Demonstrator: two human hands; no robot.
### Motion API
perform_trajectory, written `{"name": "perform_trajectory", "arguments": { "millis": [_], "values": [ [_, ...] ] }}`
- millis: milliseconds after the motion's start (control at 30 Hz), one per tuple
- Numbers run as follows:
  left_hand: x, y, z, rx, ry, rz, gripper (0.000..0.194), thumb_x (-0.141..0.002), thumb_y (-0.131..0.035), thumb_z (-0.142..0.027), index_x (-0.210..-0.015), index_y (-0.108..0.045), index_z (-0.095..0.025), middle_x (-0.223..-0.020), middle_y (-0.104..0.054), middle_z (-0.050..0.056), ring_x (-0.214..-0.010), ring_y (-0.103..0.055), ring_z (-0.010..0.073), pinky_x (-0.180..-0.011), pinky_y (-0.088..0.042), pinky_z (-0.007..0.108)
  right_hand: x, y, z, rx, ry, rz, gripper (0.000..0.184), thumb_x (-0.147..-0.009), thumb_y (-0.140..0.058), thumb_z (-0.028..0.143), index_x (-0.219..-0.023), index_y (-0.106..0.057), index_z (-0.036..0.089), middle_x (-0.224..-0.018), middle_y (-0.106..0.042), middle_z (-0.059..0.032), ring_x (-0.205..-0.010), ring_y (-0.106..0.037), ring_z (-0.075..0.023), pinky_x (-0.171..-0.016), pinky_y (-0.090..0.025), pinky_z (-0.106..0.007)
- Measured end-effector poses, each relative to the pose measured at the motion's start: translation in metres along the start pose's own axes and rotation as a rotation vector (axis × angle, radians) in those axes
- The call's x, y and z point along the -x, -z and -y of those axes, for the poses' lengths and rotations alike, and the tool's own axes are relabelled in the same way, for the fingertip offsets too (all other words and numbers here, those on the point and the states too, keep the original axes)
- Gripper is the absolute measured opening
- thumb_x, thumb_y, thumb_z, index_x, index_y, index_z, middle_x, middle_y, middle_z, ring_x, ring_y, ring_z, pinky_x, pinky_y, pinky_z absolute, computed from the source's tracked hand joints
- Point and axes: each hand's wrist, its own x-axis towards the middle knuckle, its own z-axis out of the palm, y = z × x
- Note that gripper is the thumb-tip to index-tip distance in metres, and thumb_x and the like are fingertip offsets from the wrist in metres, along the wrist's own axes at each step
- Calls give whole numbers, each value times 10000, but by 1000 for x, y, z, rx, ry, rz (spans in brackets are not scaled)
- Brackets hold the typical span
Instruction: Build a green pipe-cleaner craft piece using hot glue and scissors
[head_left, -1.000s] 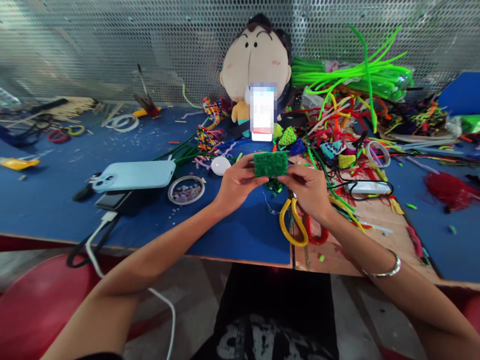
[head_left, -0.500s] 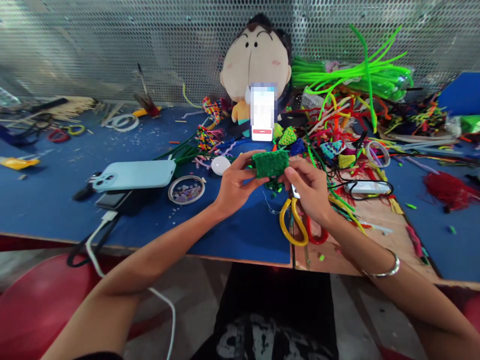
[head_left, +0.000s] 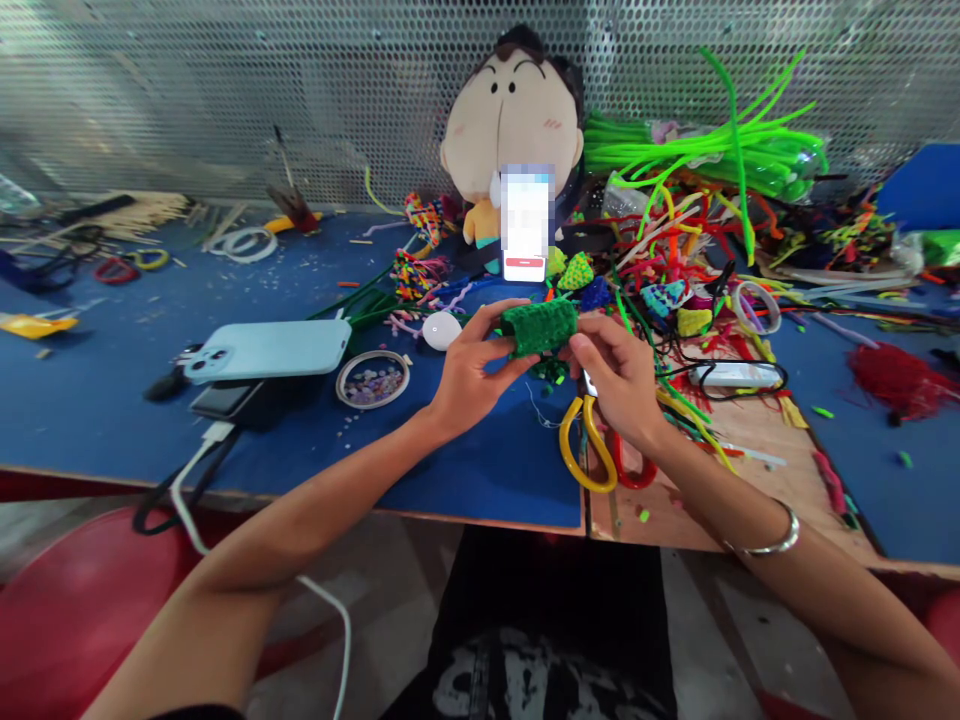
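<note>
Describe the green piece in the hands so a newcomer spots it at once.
Start at the big-headed plush doll at the back, then drop to the lit phone in front of it. Lower in the picture, between the left hand and right hand, is the fuzzy green piece: plain dark green and hand-held, unlike the speckled yellow-green piece lying behind.

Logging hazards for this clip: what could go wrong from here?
1. The right hand, holding the green piece, might bump the scissors below it in view.
2. The left hand could tip the dish of beads beside it.
3. The white cable hanging over the table edge might snag the left arm.
</note>
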Motion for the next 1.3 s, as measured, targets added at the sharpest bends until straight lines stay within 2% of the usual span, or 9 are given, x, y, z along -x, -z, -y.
{"name": "perform_trajectory", "arguments": {
  "millis": [233, 400, 633, 800, 900, 1033, 1133, 1300],
  "values": [
    [1, 0, 0, -24, 1, 37, 117, -828, -683, -309, -850, -719, -200, -1234, -604, 58, -1093, -615, 200, -987, -524, 390, 0, -1, -2, 46, -11, -4, 169, -841, -596, 364, -810, -531, 211, -663, -509, 34, -578, -478, -98, -552, -391, -264],
    [2, -1, -1, -29, -6, 49, 195, -844, -663, -325, -999, -706, -216, -1192, -591, 69, -1102, -597, 201, -980, -524, 378, -1, -2, -2, 26, -3, 22, 234, -845, -590, 425, -785, -499, 217, -666, -488, 40, -574, -470, -90, -547, -393, -252],
    [1, -1, -3, -29, -27, 39, 169, -839, -666, -360, -922, -713, -220, -1130, -583, 62, -1045, -600, 178, -925, -540, 338, 0, -2, 1, 123, 33, 26, 220, -840, -591, 368, -732, -481, 211, -613, -456, 52, -559, -437, -85, -532, -346, -249],
    [1, 0, -3, -51, -20, 57, 151, -842, -662, -342, -935, -710, -233, -1173, -576, 59, -1081, -591, 194, -967, -526, 374, 0, -3, 0, 22, -29, 54, 214, -800, -628, 391, -823, -516, 210, -620, -476, 61, -557, -454, -87, -524, -346, -244],
    [1, 0, -3, -50, -24, 66, 157, -830, -679, -325, -951, -711, -230, -1198, -579, 65, -1108, -592, 199, -987, -521, 379, -1, -3, 0, 55, -22, 61, 221, -790, -647, 382, -788, -516, 204, -581, -457, 73, -532, -414, -76, -511, -312, -239],
    [2, -1, -3, 26, 24, 82, 228, -827, -682, -328, -1021, -702, -210, -1271, -567, 93, -1160, -589, 219, -1025, -507, 402, -1, -2, 1, 137, 16, 22, 203, -790, -646, 332, -763, -488, 208, -564, -461, 79, -500, -382, -68, -490, -273, -244],
    [2, -1, -2, 135, 93, 110, 295, -829, -671, -395, -1063, -698, -218, -1327, -539, 98, -1169, -593, 236, -1008, -520, 419, -1, -2, 0, 140, 19, 7, 211, -786, -650, 324, -755, -471, 218, -561, -466, 80, -492, -380, -71, -484, -270, -247],
    [0, -1, 1, 217, 144, 104, 264, -823, -663, -457, -939, -740, -232, -1314, -554, 73, -1126, -610, 221, -1002, -520, 415, 0, -2, -3, 151, 52, 17, 241, -782, -659, 328, -727, -451, 219, -582, -452, 75, -518, -369, -74, -498, -279, -247]
  ]
}}
